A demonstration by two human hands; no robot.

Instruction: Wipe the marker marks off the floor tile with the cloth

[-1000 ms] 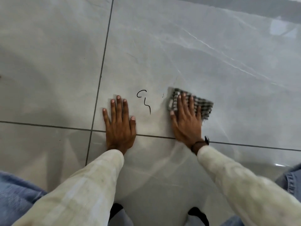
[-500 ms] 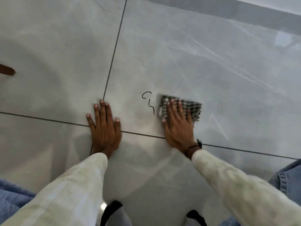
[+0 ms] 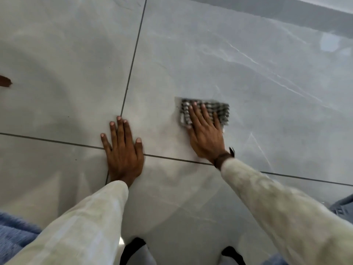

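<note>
A folded black-and-white checked cloth (image 3: 219,109) lies on the glossy grey floor tile (image 3: 210,54). My right hand (image 3: 205,134) presses flat on the cloth, fingers spread over its left half. No marker mark shows on the tile; the spot where it was lies under the cloth and hand. My left hand (image 3: 124,150) rests palm-down on the floor, fingers apart, at the crossing of the grout lines, well left of the cloth and holding nothing.
Dark grout lines (image 3: 131,60) split the floor into large tiles. A small brown object (image 3: 5,81) pokes in at the left edge. A darker band (image 3: 286,14) runs along the top right. My blue-clad knees (image 3: 13,230) sit at the bottom corners.
My right hand slid the cloth left over the black squiggle, which no longer shows. My left hand shifted left to the grout crossing.
</note>
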